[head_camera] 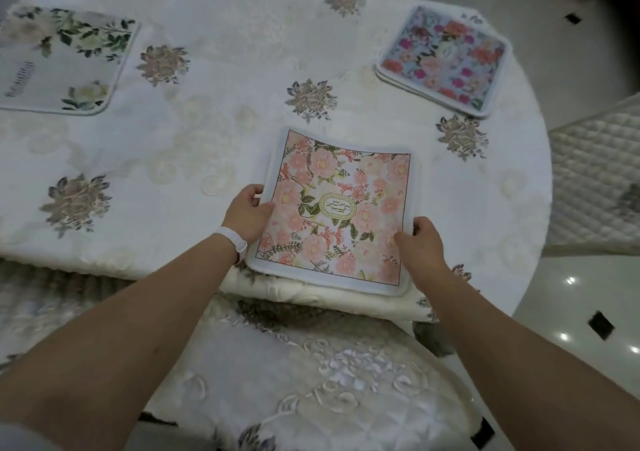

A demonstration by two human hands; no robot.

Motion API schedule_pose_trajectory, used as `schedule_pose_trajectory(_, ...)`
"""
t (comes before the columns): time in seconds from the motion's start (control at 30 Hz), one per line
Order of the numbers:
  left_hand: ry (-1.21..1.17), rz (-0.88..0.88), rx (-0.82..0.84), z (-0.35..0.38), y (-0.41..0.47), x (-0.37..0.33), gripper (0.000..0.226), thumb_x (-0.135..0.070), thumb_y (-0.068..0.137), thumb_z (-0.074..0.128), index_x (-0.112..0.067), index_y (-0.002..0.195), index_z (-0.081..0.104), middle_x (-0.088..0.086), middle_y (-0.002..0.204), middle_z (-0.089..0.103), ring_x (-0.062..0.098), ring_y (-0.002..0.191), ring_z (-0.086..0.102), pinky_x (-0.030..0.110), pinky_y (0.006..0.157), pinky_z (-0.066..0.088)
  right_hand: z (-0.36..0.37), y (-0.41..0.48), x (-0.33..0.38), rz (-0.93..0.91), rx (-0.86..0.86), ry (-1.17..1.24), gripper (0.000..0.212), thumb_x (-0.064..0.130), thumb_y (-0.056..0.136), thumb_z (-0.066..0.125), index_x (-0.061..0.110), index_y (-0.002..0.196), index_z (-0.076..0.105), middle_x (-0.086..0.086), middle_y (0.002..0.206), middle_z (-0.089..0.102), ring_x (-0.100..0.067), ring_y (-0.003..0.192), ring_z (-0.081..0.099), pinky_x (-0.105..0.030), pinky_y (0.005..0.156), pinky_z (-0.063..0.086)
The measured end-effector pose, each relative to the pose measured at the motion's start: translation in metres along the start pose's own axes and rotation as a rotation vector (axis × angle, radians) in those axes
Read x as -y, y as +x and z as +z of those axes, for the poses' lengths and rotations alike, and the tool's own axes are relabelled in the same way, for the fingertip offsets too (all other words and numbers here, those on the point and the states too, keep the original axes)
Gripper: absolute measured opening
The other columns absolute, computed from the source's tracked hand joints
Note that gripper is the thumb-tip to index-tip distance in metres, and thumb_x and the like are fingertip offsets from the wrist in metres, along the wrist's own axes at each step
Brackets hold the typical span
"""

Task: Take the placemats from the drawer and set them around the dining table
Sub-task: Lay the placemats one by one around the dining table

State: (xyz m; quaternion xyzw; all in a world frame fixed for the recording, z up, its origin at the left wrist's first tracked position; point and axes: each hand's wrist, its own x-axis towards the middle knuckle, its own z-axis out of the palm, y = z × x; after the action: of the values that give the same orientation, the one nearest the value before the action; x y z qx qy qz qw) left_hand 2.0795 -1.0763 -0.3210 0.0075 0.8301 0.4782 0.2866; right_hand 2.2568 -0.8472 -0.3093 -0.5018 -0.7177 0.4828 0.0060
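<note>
A pink floral placemat (341,208) with an oval label lies at the near edge of the round dining table (225,80), its near end overhanging slightly. My left hand (247,215) grips its left edge and my right hand (417,242) grips its right edge. A white placemat with green leaves and pale flowers (62,59) lies flat at the far left. At the far right sits a blue placemat with red and pink flowers (446,59), which looks like two stacked mats.
The table wears a white embroidered cloth with grey flower patches. A cushioned chair seat (311,381) is right below my arms at the table edge. Another quilted chair (595,173) stands at the right. Glossy tiled floor (571,305) shows to the right.
</note>
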Motion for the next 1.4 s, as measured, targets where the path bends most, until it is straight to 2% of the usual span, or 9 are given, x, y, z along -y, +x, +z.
schedule_pose_trajectory(0.17,-0.012,-0.016,-0.034,0.007,0.001,0.006,0.034,-0.009,0.094,0.053,-0.018,0.127,0.051,0.003,0.105,0.065,0.014,0.081,0.063,0.025,0.07,0.05,0.002,0.004,-0.008,0.005,-0.007,0.02,0.013,0.01,0.092,0.055,0.011,0.105,0.057,0.0,0.087,0.058,-0.014,0.071,0.056,-0.026,0.058,0.044)
schedule_pose_trajectory(0.3,0.067,0.049,-0.116,0.009,0.001,0.009,0.04,-0.013,0.092,0.053,-0.02,0.13,0.047,0.002,0.106,0.059,0.017,0.084,0.059,0.029,0.073,0.046,0.0,0.01,-0.015,-0.036,-0.005,-0.022,0.026,0.014,0.092,0.056,0.017,0.117,0.053,0.01,0.089,0.059,-0.005,0.074,0.058,-0.023,0.057,0.042)
schedule_pose_trajectory(0.4,0.141,0.112,-0.138,0.012,-0.002,0.015,0.048,-0.019,0.089,0.056,-0.017,0.135,0.044,0.006,0.121,0.055,0.023,0.105,0.058,0.035,0.086,0.048,0.001,0.016,-0.018,-0.066,-0.016,-0.113,0.05,0.019,0.09,0.058,0.014,0.138,0.045,-0.002,0.117,0.059,-0.019,0.099,0.062,-0.036,0.082,0.052)
schedule_pose_trajectory(0.47,0.377,0.274,-0.144,0.014,-0.002,0.022,0.055,-0.027,0.087,0.054,-0.012,0.139,0.042,0.009,0.137,0.047,0.025,0.126,0.044,0.038,0.106,0.036,0.004,0.019,-0.02,-0.157,-0.073,-0.301,0.061,0.021,0.091,0.057,0.011,0.147,0.035,-0.011,0.138,0.045,-0.028,0.123,0.049,-0.043,0.101,0.043)
schedule_pose_trajectory(0.6,0.762,0.626,0.144,0.031,0.009,0.027,0.063,-0.039,0.09,0.049,-0.01,0.145,0.039,0.012,0.155,0.031,0.029,0.144,0.023,0.036,0.116,0.014,0.024,0.02,-0.019,-0.606,-0.072,-0.673,0.054,0.029,0.094,0.052,0.007,0.143,0.043,-0.017,0.142,0.047,-0.034,0.128,0.045,-0.048,0.105,0.04)
schedule_pose_trajectory(0.7,0.963,0.748,0.272,0.052,0.021,0.028,0.069,-0.056,0.091,0.031,-0.02,0.15,0.032,0.003,0.161,0.018,0.022,0.149,0.008,0.045,0.119,0.006,0.058,0.025,-0.019,-0.673,0.143,-0.893,0.065,0.048,0.096,0.03,0.018,0.153,0.028,-0.008,0.162,0.023,-0.032,0.148,0.019,-0.051,0.12,0.015)
schedule_pose_trajectory(0.83,1.066,0.773,0.237,0.069,0.05,0.013,0.063,-0.048,0.096,0.021,-0.026,0.154,0.018,-0.004,0.163,0.009,0.014,0.15,0.001,0.041,0.12,0.0,0.094,0.049,0.003,-0.639,0.139,-0.92,0.066,0.05,0.099,0.019,0.024,0.157,0.003,0.002,0.166,-0.006,-0.023,0.151,-0.01,-0.048,0.12,-0.009)
schedule_pose_trajectory(1.17,1.094,0.668,0.145,0.09,0.127,-0.041,0.055,-0.035,0.103,0.019,-0.023,0.155,0.01,-0.003,0.164,0.004,0.017,0.15,-0.001,0.04,0.12,0.001,0.104,0.131,0.068,-0.625,0.129,-0.898,0.06,0.043,0.103,0.013,0.022,0.158,0.0,0.005,0.166,-0.005,-0.02,0.152,-0.008,-0.048,0.121,-0.005)
schedule_pose_trajectory(1.4,1.086,0.622,0.086,0.093,0.137,-0.042,0.056,-0.044,0.1,0.016,-0.034,0.154,0.009,-0.005,0.164,0.003,0.016,0.149,-0.002,0.045,0.12,0.0,0.099,0.143,0.068,-0.626,0.077,-0.869,0.062,0.05,0.1,0.013,0.028,0.158,0.005,0.003,0.166,-0.002,-0.021,0.152,-0.005,-0.048,0.121,-0.004)
